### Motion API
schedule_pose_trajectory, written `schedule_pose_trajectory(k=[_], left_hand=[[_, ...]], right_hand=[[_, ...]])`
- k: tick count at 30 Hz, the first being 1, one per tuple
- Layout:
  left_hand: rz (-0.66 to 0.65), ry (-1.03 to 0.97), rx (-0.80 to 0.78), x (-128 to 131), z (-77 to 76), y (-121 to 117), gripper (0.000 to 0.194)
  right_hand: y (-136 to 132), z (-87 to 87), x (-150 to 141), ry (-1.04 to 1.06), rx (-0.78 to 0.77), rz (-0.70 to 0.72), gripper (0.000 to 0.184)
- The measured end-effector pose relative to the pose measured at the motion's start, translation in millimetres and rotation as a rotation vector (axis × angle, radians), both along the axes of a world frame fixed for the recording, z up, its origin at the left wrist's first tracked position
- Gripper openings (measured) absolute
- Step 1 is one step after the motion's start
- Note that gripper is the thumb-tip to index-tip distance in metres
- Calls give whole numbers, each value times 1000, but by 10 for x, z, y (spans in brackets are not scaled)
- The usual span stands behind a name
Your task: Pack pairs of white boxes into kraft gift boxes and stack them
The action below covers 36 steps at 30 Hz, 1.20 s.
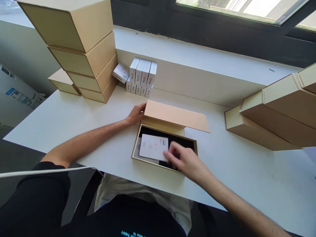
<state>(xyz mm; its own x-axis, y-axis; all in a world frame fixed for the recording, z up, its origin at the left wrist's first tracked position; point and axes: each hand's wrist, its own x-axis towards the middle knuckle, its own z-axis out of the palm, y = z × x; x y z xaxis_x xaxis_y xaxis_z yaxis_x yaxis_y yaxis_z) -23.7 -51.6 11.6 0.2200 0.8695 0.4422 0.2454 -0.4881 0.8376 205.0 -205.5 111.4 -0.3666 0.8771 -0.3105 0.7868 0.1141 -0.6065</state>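
An open tan box with a black interior lies on the white table in front of me. My left hand grips the left end of its raised lid, and some fingers are hidden behind it. Over the box's left half is a flat white printed card. My right hand pinches that card at its lower right corner, with thumb and fingers closed. Under the card, a greyish printed sheet shows along the left side of the box.
Several tan boxes are stacked at the back left, with a smaller tan box beside them. Small white cartons stand in two layers by the ledge, one tilted. More tan boxes lie at the right. A white cable crosses the lower left.
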Motion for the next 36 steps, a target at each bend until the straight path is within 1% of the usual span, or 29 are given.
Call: schedule_pose_trajectory(k=[2, 3, 4, 5, 7, 8, 10, 12, 14, 15, 16, 17, 19, 21, 22, 23, 24, 25, 26, 28, 30, 33, 34, 36], left_hand=[[-2, 9, 13, 1, 1, -1, 34], [-1, 14, 18, 3, 2, -3, 33], [-1, 19, 23, 4, 3, -4, 31], [-3, 24, 27, 6, 3, -5, 30], [-7, 28, 34, 10, 2, -6, 28], [-10, 27, 34, 12, 1, -5, 28], [-15, 21, 24, 15, -3, 0, 29], [-16, 7, 5, 17, -8, 7, 32], [-23, -3, -15, 18, -10, 13, 35], [-30, -6, -24, 19, -10, 15, 36], [-37, -8, -31, 22, -9, 17, 36], [-46, -10, -38, 27, -8, 21, 36], [-60, -16, -55, 41, -9, 33, 32], [-47, -22, -71, 60, -14, 53, 27], [-37, -21, -79, 69, -18, 65, 24], [-28, -17, -87, 79, -24, 75, 22], [-26, -16, -96, 89, -30, 85, 21], [-33, -15, -105, 97, -37, 95, 20], [-46, -16, -115, 105, -45, 104, 21], [-72, -14, -126, 119, -62, 124, 23], [-79, -5, -114, 131, -78, 149, 25], [-64, 14, -101, 143, -84, 183, 25], [-64, 22, -108, 144, -78, 188, 25], [-74, 37, -130, 138, -53, 189, 25]], right_hand=[[-4, -47, -66, -78, -11, 200, 32], [10, -32, -87, -105, 14, 258, 34], [34, -3, -105, -131, 63, 271, 36], [62, 28, -123, -154, 124, 250, 36], [121, 59, -166, -207, 228, 193, 29], [147, 48, -193, -237, 244, 188, 27], [183, -19, -248, -264, 195, 245, 28], [208, -89, -282, -244, 140, 310, 31], [238, -75, -286, -245, 136, 365, 35], [264, -17, -283, -272, 148, 398, 37], [299, 78, -286, -309, 167, 437, 39], [348, 205, -303, -343, 193, 477, 40], [494, 516, -411, -363, 289, 529, 41], [721, 807, -651, -330, 453, 530, 46], [867, 909, -820, -318, 558, 505, 47], [1033, 972, -1014, -318, 666, 475, 45], [1218, 991, -1225, -339, 771, 440, 40], [1415, 971, -1443, -380, 870, 409, 32], [1619, 918, -1657, -444, 944, 418, 25], [2010, 750, -2042, -605, 1007, 459, 25], [2332, 557, -2335, -691, 1025, 435, 31], [2632, 324, -2585, -732, 1045, 377, 43], [2692, 274, -2623, -739, 1052, 376, 44], [2775, 222, -2653, -740, 1064, 396, 40]])
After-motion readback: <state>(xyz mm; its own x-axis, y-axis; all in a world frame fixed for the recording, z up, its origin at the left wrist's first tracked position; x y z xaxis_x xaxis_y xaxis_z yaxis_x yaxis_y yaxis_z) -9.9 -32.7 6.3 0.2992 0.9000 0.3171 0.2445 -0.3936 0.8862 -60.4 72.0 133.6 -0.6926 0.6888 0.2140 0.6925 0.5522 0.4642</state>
